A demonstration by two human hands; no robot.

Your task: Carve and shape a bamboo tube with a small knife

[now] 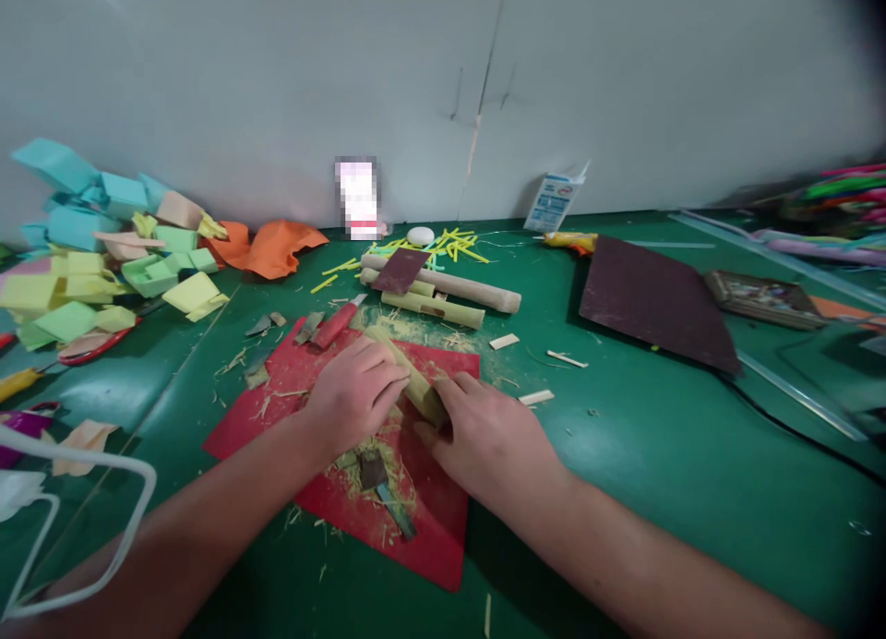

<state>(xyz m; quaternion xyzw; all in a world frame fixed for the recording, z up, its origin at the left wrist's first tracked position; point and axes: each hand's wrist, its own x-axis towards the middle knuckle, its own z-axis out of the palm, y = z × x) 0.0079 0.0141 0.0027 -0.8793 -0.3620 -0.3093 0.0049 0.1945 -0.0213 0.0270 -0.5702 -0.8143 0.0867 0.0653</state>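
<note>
A short pale bamboo tube (417,389) lies at a slant between my hands, above a red sheet (443,528). My left hand (360,388) is closed over its upper part; whether something else is tucked under those fingers is hidden. Around the lower end wraps my right hand (488,427), thumb below and fingers on top. On the sheet under my wrists are bamboo shavings, a dark scrap of sandpaper (374,469) and a narrow grey strip (397,512). A red-handled knife (336,325) rests at the sheet's upper edge, close beyond my left hand.
Beyond the sheet lie bamboo tubes (477,291) with brown sandpaper (400,271) on top. A larger brown sheet (654,302) is at right, near a small tray (765,299). Folded paper boxes (83,223) crowd the left. A phone (358,198) leans against the wall.
</note>
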